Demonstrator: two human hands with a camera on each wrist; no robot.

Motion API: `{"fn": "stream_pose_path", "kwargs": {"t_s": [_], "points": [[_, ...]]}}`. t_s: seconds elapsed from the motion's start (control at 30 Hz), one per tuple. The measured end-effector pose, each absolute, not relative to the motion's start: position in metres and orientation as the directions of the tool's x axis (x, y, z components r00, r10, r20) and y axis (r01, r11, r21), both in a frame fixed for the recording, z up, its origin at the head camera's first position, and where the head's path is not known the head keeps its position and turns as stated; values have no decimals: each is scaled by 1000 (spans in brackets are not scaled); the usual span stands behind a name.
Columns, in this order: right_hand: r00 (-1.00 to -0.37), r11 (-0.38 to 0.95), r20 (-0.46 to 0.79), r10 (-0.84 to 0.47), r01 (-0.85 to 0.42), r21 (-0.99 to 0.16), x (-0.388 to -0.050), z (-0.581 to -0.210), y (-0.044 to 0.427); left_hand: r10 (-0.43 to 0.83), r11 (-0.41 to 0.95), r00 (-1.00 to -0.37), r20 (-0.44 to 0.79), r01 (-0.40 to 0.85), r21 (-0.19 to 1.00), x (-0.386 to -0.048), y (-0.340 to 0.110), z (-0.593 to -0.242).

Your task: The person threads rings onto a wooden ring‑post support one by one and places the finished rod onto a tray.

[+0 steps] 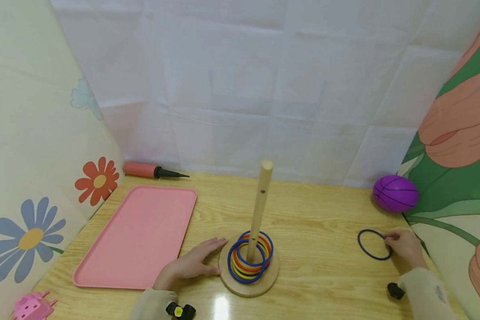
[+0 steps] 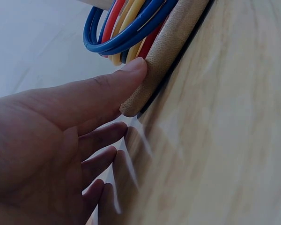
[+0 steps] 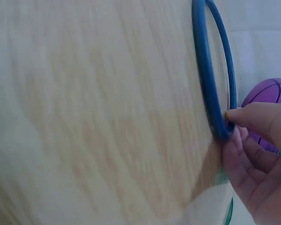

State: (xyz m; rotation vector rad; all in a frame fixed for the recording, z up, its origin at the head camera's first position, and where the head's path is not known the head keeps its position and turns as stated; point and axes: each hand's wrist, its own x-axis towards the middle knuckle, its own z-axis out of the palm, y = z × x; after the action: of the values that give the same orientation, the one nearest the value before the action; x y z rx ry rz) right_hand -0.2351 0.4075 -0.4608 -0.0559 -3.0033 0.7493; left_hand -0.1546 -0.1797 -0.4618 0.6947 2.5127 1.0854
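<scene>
Right of the stand, my right hand (image 1: 406,250) pinches the edge of a blue ring (image 1: 369,254) between thumb and fingers. The right wrist view shows the same blue ring (image 3: 206,70) held at its near end, close to the tabletop. My left hand (image 1: 194,262) rests at the left side of a round wooden base (image 1: 248,291), fingers extended. In the left wrist view its thumb (image 2: 131,72) touches the base's edge. A wooden post (image 1: 260,209) rises from the base. Around its foot lie several stacked rings (image 1: 244,281) in blue, red and yellow.
A pink tray (image 1: 144,235) lies left of the left hand. Behind it is a red and black hand pump (image 1: 142,170). A purple ball (image 1: 395,194) sits at the back right, and a pink toy (image 1: 32,306) at the front left. Fabric hangs behind the wooden table (image 1: 316,275).
</scene>
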Motion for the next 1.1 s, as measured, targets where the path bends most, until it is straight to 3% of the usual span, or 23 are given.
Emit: {"fn": "stream_pose_path", "kwargs": {"t_s": [0.23, 0.67, 1.1], "points": [[-1000, 886, 12, 18, 10, -464, -237, -458, 397, 546, 595, -833, -86, 315, 739, -154, -180, -462], [-996, 812, -56, -62, -18, -584, -237, -447, 382, 545, 598, -834, -92, 310, 739, -155, -180, -464], [-986, 806, 56, -155, -159, -570, -234, -397, 337, 542, 599, -835, -89, 310, 738, -154, -180, -463]]}}
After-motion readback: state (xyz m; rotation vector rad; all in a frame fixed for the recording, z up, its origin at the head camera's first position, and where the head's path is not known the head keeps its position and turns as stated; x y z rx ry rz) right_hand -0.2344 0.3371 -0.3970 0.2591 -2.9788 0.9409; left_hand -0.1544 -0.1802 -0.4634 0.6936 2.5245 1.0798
